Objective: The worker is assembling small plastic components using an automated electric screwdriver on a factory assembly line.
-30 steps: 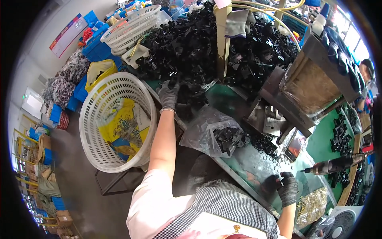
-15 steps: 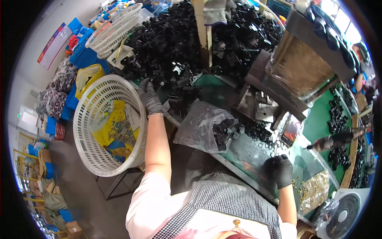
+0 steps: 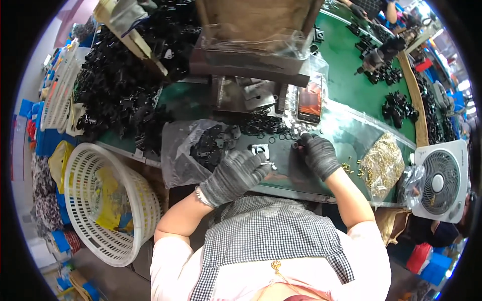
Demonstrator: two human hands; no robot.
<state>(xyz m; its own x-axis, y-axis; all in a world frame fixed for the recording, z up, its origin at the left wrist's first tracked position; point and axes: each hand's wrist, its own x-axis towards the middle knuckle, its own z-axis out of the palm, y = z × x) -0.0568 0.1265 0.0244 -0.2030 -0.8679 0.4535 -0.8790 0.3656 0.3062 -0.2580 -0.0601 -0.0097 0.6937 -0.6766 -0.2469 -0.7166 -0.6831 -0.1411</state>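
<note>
My left hand [image 3: 233, 175], in a dark grey knit glove, is at the bench's near edge with its fingers closed on a small shiny bracket [image 3: 260, 149] that has a round hole. To its right, my right hand [image 3: 320, 156], gloved alike, holds its fingertips pinched together low over the bench; a small dark thing at the tips is too small to name. Black rings [image 3: 268, 126] lie in a loose pile just beyond both hands. Beside my left hand, a clear plastic bag [image 3: 175, 150] spills black metal parts [image 3: 211, 145].
A phone [image 3: 310, 103] lies behind the rings, beside a metal press fixture [image 3: 256, 93]. Brass-coloured pins fill a bag [image 3: 384, 165] at right, near a white fan [image 3: 438, 180]. A white basket [image 3: 73, 200] stands left, below a heap of black parts [image 3: 115, 95]. Another person's arm [image 3: 391, 11] shows far right.
My view has swung right. My left hand has come from the black heap by the basket to the bench front, now with a bracket. My right hand has moved in toward the rings.
</note>
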